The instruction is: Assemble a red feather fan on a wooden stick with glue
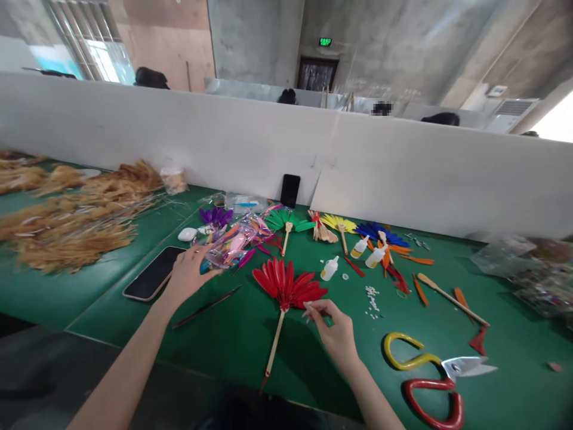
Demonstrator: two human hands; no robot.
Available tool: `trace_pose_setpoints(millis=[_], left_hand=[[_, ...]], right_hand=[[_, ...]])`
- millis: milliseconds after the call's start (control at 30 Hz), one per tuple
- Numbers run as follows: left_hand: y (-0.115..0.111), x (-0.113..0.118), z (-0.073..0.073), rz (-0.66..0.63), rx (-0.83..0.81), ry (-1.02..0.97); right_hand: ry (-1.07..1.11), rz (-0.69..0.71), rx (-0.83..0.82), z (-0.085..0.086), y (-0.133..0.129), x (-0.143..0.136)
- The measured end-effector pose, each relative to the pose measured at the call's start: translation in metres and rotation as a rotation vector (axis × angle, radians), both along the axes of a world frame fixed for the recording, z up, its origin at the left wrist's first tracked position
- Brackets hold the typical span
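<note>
A red feather fan with a wooden handle lies on the green table, its handle toward the front edge. At the fan's right side is my right hand, its thumb and fingertips pinched together close to the lowest red feathers; whatever they hold is too small to name. My left hand reaches over the left end of a clear plastic bag of colored feathers, fingers apart and touching or just above it. A phone lies beside my left wrist.
Green, yellow and blue fans lie behind. Small glue bottles, white beads and large scissors are at the right. Dried tan bundles cover the left. A white partition stands behind.
</note>
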State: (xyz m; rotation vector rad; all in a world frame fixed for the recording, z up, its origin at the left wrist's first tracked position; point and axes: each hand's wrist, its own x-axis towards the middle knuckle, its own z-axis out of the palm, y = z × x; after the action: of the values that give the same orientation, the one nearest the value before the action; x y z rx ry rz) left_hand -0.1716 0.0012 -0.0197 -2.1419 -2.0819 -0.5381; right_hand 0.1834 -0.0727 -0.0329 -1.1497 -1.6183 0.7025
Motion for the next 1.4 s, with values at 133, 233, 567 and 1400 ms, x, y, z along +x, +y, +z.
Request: trace_pose_setpoints(millis=[133,233,567,1400], left_hand=[[0.012,0.013,-0.002,-0.118,-0.1,0.019],[0.017,0.017,-0.001,-0.125,-0.086,-0.008],[0.032,-0.001,0.018,-0.087,0.101,-0.147],[0.037,0.116,0.154,-0.478,-0.56,-1.212]], right_hand=[[0.038,0.114,-0.119,0.012,0.007,-0.005],[0.108,0.089,-0.125,0.009,0.014,-0.009],[0.18,-0.014,-0.191,-0.014,0.027,-0.006],[0.804,0.26,-0.342,0.1,0.098,-0.02]])
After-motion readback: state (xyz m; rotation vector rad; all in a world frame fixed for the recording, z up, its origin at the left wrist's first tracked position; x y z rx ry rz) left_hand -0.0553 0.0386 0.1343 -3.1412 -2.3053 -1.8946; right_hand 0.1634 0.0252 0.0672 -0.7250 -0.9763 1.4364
